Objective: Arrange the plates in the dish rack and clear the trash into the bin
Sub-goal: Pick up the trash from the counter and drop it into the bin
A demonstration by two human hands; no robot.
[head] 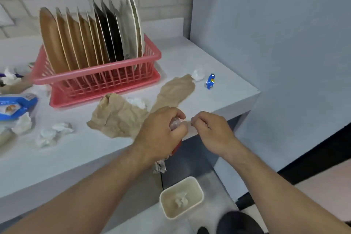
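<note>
While gripped by left hand (161, 129) — crinkly wrapper (176, 122) above rectangular bin (191, 178).

No lettering is legible on the cluttered counter (180, 53): the print on the blue packet (17, 105) at left and on the small blue wrapper (210, 81) at right is blurred.

Pink dish rack (98, 81), brown and black plates (85, 38)

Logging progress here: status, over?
Left hand grips wrapper; right hand curled, hold unclear. Plates racked. Bin below; brown paper on counter.
</note>
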